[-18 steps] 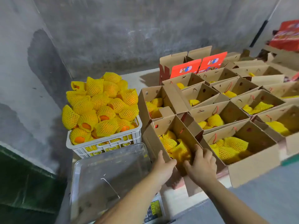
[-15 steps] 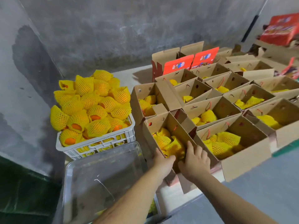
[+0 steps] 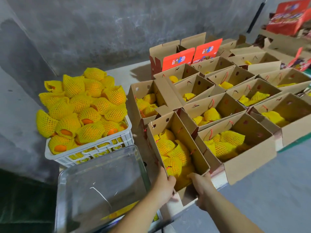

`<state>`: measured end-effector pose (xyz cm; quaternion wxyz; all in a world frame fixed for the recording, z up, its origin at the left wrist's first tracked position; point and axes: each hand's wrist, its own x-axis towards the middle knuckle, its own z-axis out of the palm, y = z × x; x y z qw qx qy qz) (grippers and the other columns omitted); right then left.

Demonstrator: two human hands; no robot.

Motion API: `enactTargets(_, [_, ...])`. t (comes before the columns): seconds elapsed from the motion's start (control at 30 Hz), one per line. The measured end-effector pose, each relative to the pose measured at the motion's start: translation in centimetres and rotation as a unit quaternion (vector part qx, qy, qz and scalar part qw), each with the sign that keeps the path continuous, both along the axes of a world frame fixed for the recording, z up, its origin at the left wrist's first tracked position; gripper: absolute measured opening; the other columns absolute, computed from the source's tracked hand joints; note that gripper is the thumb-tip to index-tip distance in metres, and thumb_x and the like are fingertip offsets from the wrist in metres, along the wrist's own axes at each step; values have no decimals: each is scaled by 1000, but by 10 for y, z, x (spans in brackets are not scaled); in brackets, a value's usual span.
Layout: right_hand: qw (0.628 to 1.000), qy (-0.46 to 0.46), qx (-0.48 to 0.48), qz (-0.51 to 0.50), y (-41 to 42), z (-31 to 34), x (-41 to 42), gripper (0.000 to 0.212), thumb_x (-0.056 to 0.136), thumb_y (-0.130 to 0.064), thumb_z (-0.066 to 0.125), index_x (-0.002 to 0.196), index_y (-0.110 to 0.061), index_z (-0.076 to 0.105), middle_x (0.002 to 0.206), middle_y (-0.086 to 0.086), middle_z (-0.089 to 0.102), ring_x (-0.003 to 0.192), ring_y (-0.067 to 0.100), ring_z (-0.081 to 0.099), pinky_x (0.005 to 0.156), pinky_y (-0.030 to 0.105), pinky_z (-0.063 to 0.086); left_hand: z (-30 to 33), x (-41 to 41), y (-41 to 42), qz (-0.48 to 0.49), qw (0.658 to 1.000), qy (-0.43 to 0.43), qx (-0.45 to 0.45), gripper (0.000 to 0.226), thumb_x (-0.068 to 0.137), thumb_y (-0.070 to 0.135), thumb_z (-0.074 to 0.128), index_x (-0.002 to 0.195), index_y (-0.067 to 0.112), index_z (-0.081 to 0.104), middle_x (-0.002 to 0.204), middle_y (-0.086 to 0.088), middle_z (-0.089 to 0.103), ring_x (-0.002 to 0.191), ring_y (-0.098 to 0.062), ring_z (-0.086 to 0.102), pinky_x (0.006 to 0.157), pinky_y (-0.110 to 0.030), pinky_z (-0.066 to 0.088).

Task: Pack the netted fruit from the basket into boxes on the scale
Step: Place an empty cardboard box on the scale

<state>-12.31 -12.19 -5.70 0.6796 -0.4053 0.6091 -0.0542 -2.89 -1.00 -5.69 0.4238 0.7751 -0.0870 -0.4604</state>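
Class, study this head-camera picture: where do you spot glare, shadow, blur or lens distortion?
Head view: the steel scale tray shows pale glare and a smeared reflection; a dark shadow falls behind the rear red-flapped boxes; the wide lens bends the wall lines and splays the far boxes; the left hand and right hand gripping the near box look slightly soft.

One white basket [image 3: 87,153] heaped with netted fruit [image 3: 87,105], too many to count; one steel scale tray [image 3: 101,187]; about ten open cardboard boxes [image 3: 249,158]; two hands.
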Motion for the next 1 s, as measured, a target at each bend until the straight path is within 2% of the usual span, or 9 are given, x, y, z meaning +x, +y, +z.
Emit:
enactTargets(0.13, [999, -11, -46, 0, 7, -3, -11, 64, 88, 6, 47, 142, -29, 41, 123, 17, 61, 110, 41, 59, 95, 58, 55, -2, -6, 9, -16, 1000, 10, -18, 60, 110, 25, 41, 165, 30, 16, 163, 5, 33, 130, -21, 48, 91, -34, 61])
enactTargets(0.33, [989, -84, -119, -15, -5, 32, -28, 69, 84, 14, 44, 137, -30, 53, 115, 16, 65, 101, 37, 62, 89, 53, 58, 27, -17, 19, 48, 992, 38, -114, 22, 102, 38, 63, 118, 52, 55, 126, 27, 66, 113, -7, 67, 91, -32, 63])
enactTargets(0.4, [988, -107, -112, -7, -19, 52, -32, 73, 84, 16, 44, 141, -29, 54, 122, 15, 67, 110, 42, 63, 97, 63, 54, 45, -11, 23, 81, 981, 16, -178, 35, 94, 48, 73, 110, 72, 52, 105, 48, 63, 103, 8, 69, 81, -15, 58])
enactTargets(0.47, [987, -129, -97, 20, -32, 75, -38, 69, 87, 15, 45, 143, -25, 53, 124, 19, 66, 111, 45, 64, 98, 63, 54, 62, 1, 26, 146, 967, -38, -204, 58, 91, 50, 73, 135, 67, 40, 127, 40, 56, 109, 11, 64, 87, -8, 47])
enactTargets(0.57, [980, -177, -67, 57, -46, 111, -51, 52, 89, 12, 47, 131, -18, 57, 106, 19, 70, 91, 39, 70, 79, 53, 63, 92, 39, 30, 258, 936, -110, -212, 89, 97, 37, 72, 163, 35, 14, 161, 6, 33, 129, -9, 52, 102, -26, 42])
enactTargets(0.67, [972, -198, -69, 107, -59, 143, -67, 38, 93, 8, 49, 122, -15, 59, 94, 19, 74, 74, 35, 74, 63, 44, 62, 130, 74, 52, 304, 892, -195, -271, 100, 88, 47, 74, 165, 43, 10, 171, 8, 16, 148, -11, 38, 116, -43, 38])
enactTargets(0.77, [957, -209, -97, 175, -69, 173, -72, 40, 92, 4, 52, 123, -20, 62, 107, 19, 76, 85, 37, 77, 64, 44, 63, 166, 97, 83, 239, 868, -269, -342, 87, 81, 66, 70, 151, 66, 19, 166, 18, 26, 136, 11, 45, 118, -52, 40])
enactTargets(0.87, [933, -219, -122, 260, -67, 194, -54, 44, 78, -13, 64, 122, -19, 63, 115, 20, 74, 98, 41, 74, 77, 52, 64, 175, 109, 117, 200, 888, -246, -333, 102, 56, 88, 76, 145, 57, 37, 157, 9, 45, 136, -3, 53, 119, -45, 39])
enactTargets(1.0, [908, -187, -113, 358, -38, 194, 1, 29, 97, -10, 58, 119, -27, 66, 107, 14, 77, 94, 31, 77, 73, 47, 64, 141, 95, 183, 373, 876, -144, -270, 86, 39, 94, 74, 105, 39, 69, 119, 10, 67, 134, -23, 57, 116, -48, 42])
